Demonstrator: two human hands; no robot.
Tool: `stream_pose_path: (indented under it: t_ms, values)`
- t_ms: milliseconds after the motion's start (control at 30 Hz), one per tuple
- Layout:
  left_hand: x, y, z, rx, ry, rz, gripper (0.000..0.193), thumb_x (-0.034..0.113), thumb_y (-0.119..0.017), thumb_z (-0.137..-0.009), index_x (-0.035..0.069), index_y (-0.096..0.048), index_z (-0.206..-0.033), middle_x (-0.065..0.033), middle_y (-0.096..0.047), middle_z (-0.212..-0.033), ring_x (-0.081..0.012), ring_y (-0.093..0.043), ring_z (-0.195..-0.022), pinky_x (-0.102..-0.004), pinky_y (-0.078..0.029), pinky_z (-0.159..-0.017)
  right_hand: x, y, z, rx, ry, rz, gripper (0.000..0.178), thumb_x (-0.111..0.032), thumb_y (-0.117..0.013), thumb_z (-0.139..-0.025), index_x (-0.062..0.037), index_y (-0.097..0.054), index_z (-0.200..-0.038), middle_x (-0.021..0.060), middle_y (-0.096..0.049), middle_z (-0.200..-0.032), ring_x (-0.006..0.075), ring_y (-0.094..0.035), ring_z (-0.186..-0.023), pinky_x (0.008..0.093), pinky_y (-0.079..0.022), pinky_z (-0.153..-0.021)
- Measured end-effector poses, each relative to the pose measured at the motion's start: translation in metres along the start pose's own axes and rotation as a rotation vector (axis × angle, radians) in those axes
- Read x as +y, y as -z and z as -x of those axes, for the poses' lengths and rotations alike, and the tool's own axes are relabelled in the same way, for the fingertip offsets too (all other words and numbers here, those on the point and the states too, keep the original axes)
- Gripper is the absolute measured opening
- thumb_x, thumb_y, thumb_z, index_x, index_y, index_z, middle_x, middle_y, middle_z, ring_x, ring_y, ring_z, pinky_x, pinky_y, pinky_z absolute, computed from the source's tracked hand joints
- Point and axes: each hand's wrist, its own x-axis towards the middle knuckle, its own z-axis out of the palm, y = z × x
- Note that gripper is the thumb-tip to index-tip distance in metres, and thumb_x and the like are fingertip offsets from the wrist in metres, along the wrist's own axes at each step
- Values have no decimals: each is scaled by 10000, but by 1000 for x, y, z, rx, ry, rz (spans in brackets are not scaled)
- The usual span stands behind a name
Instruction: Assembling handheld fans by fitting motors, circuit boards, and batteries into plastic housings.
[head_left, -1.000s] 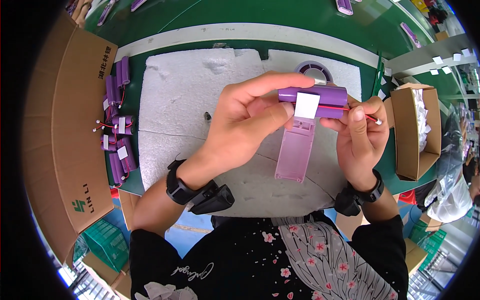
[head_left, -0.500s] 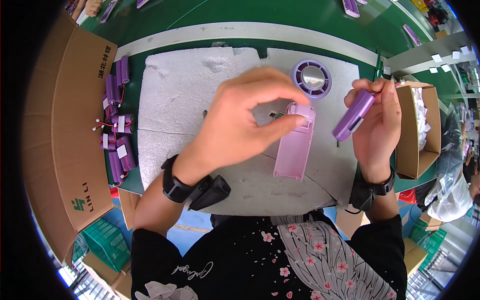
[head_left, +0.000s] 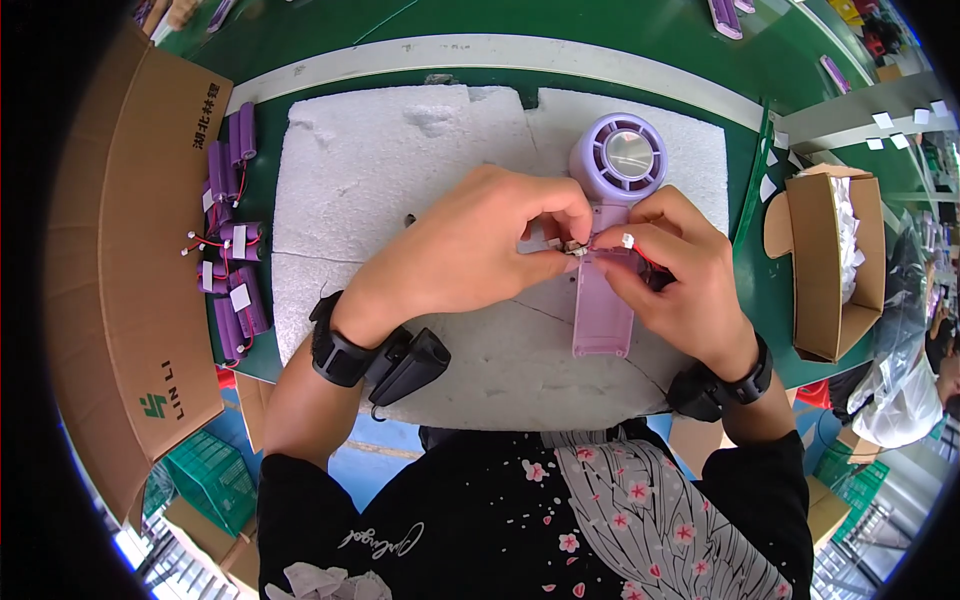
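Note:
A handheld fan with a round lilac head (head_left: 630, 154) and an open pink handle shell (head_left: 604, 315) lies on the white foam board (head_left: 345, 180). Over the shell's upper part, my left hand (head_left: 480, 245) pinches a small circuit board (head_left: 574, 248) between thumb and fingertips. Close beside it my right hand (head_left: 685, 275) is closed, with a red battery lead (head_left: 652, 264) running out between its fingers. A white plug (head_left: 628, 240) shows at its fingertips. The purple battery itself is out of sight, perhaps behind the right hand.
Several purple battery packs (head_left: 240, 250) with red leads lie left of the foam, beside a large cardboard box (head_left: 150, 260). To the right stands a small open carton (head_left: 815, 270) with white pieces inside. A metal rail (head_left: 400, 52) crosses the green table behind.
My right hand has moved left to meet my left hand over the shell, and the battery has gone from view. The fan head now sits tilted more upright against the shell.

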Motion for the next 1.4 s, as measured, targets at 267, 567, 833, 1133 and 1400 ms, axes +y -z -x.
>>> stream_pose_path:
  t_ms: [267,567,833,1133,1400]
  values:
    - [-8,-4,-1,8,-57,-13,237,-52,-642,-670,30,-593,-887,-43,-613,-782,-187,-562,-696,-300,-466,-672,1,-7,4,41,1,18,241,28,-764,-640,-49,-698,-859,44,-519,-821,133,-558,-632,244,-443,-529]
    - [-7,0,2,11,-104,-173,239,-112,-576,-665,8,-599,-870,-74,-588,-844,-233,-573,-727,-333,-480,-697,-3,-6,4,-7,-10,46,232,31,-762,-638,-47,-694,-846,43,-510,-824,133,-554,-624,242,-439,-527]
    - [-1,-4,1,2,111,98,182,-95,-645,-739,10,-605,-883,-54,-590,-854,-162,-595,-779,-282,-511,-754,-2,-3,0,-5,30,71,186,-29,-725,-682,-59,-641,-846,55,-548,-853,173,-574,-577,295,-476,-494]
    - [-6,-5,1,37,-30,240,196,-110,-643,-757,6,-596,-908,-45,-581,-915,-132,-598,-874,-273,-514,-783,-1,-1,1,-4,-1,33,162,6,-700,-723,-6,-632,-869,100,-536,-868,215,-567,-690,290,-462,-590]
    - [-7,-7,1,5,42,365,193,-79,-660,-759,5,-604,-924,-45,-570,-929,-129,-587,-857,-259,-507,-749,-4,7,1,3,101,114,123,1,-691,-746,14,-653,-863,97,-522,-855,186,-570,-638,269,-453,-541]
